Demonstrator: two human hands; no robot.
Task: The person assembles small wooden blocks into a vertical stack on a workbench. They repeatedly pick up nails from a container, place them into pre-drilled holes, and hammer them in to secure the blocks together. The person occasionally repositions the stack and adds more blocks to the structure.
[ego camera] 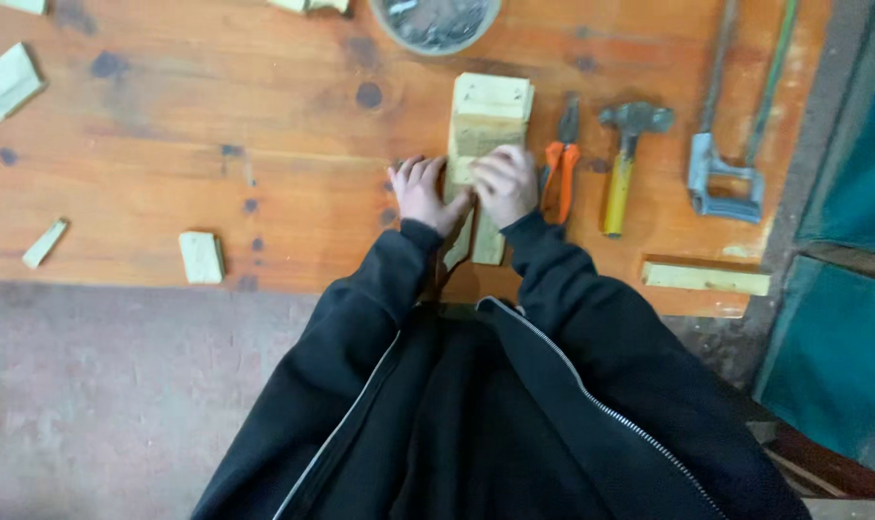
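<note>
A pale wooden block assembly [488, 120] lies on the orange-brown wooden table [216, 144], made of stacked light wood pieces running toward me. My left hand [424, 193] presses against its left side, fingers curled on the wood. My right hand [507, 183] rests on top of its near part, fingers bent over it. Both arms wear black sleeves. What lies under my palms is hidden.
Right of the block lie orange-handled pliers [560, 169], a yellow-handled hammer [625, 159] and a hacksaw [731, 144]. A wood strip [707, 277] sits near the table edge. Small wood offcuts [202, 257] lie at left. A round bowl of metal bits [435, 21] stands at the far edge.
</note>
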